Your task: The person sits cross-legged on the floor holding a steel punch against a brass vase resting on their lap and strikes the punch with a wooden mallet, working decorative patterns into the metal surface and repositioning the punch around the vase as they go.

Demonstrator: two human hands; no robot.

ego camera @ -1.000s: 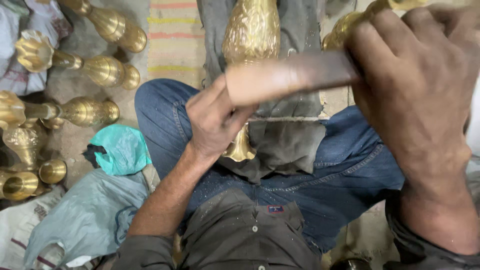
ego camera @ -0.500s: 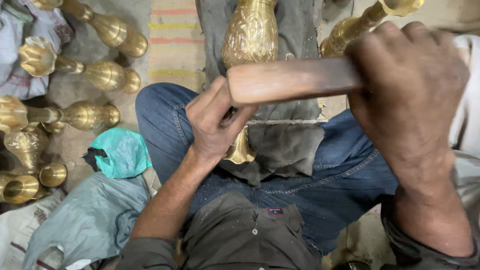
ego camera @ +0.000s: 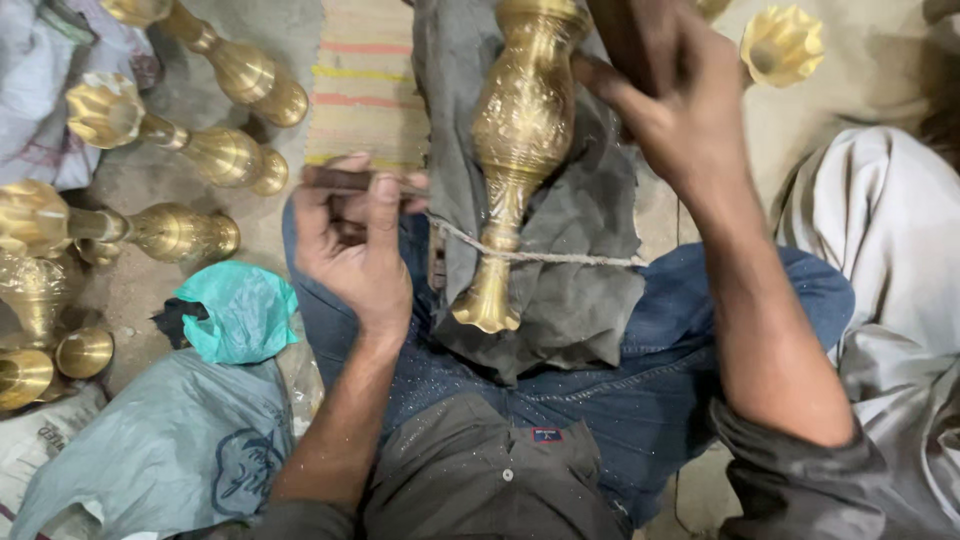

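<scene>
You are seated on the floor, looking down at your lap, where an engraved, slender brass vase (ego camera: 520, 150) lies lengthwise on a dark grey cloth (ego camera: 580, 270) spread over your blue jeans, its flared foot pointing toward you. A thin twine cord (ego camera: 560, 256) crosses its narrow stem and the cloth. Your left hand (ego camera: 350, 250) rests on your left thigh just beside the vase, fingers (ego camera: 385, 205) curled closed around a thin dark metal tool (ego camera: 340, 180) whose tip points at the stem. Your right hand (ego camera: 670, 100) hovers above the vase's upper body, fingers closed on a dark wooden handle (ego camera: 625, 40), probably a mallet, though blur hides its head. To your left, several more brass vases (ego camera: 200, 150) lie on the floor near a crumpled teal cloth (ego camera: 240, 310).
</scene>
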